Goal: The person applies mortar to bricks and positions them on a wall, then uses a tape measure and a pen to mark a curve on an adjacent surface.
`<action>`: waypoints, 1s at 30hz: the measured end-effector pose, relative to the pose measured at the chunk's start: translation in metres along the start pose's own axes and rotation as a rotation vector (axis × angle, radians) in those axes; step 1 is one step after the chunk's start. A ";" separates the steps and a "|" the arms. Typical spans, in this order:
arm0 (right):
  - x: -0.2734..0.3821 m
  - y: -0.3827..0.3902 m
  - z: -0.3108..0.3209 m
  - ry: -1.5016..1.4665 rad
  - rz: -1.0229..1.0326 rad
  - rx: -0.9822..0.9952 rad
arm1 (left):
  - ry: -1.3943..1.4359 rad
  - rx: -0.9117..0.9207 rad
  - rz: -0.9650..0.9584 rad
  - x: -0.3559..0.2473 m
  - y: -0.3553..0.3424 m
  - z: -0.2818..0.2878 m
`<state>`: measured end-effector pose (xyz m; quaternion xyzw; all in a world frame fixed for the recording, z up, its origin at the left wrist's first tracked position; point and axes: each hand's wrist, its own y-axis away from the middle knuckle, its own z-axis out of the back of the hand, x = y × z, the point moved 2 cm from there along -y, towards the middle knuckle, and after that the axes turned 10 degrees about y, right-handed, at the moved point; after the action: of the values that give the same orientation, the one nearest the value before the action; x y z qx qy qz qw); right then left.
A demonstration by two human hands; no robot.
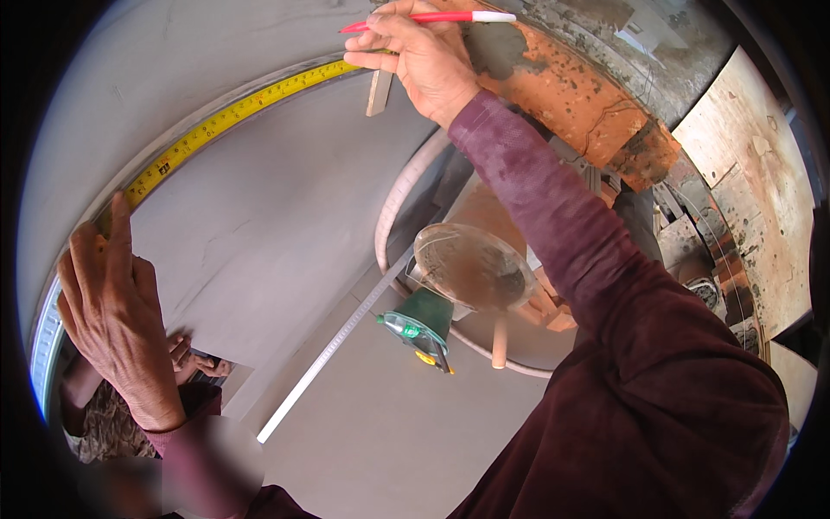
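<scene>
A yellow tape measure (226,118) lies stretched along a grey plastered edge, curving from lower left to upper centre. My left hand (117,320) grips its left end, the index finger pressed along the blade; a bit of yellow shows between the fingers, and the rest there is hidden. At the top, my right hand (424,65) holds a red pen (432,19) with a white end, pinched and lying roughly level. The lower fingers of that hand reach the tape's right end. Just below them, a short wooden strip (378,92) sticks out from the edge.
Below stand a cloudy bucket (475,268), a green bucket (430,310) with tools, and a pale hose (393,208). A white straightedge (328,350) slants across the floor. Orange brickwork (562,91) and a board (748,190) lie right. Another person's hand (179,350) shows lower left.
</scene>
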<state>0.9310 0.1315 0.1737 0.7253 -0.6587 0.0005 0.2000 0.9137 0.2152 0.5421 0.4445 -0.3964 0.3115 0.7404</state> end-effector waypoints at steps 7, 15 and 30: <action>0.003 0.008 -0.027 0.384 0.061 0.084 | 0.044 0.018 0.040 -0.010 -0.005 0.010; 0.004 0.010 -0.033 0.620 0.093 0.041 | 0.024 0.037 0.054 -0.008 0.000 0.005; 0.004 0.014 -0.034 0.648 0.087 0.019 | 0.030 0.008 0.039 -0.009 -0.002 0.006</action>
<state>0.9268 0.1372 0.2099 0.6603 -0.5912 0.2462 0.3922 0.9092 0.2077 0.5352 0.4347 -0.3929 0.3342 0.7382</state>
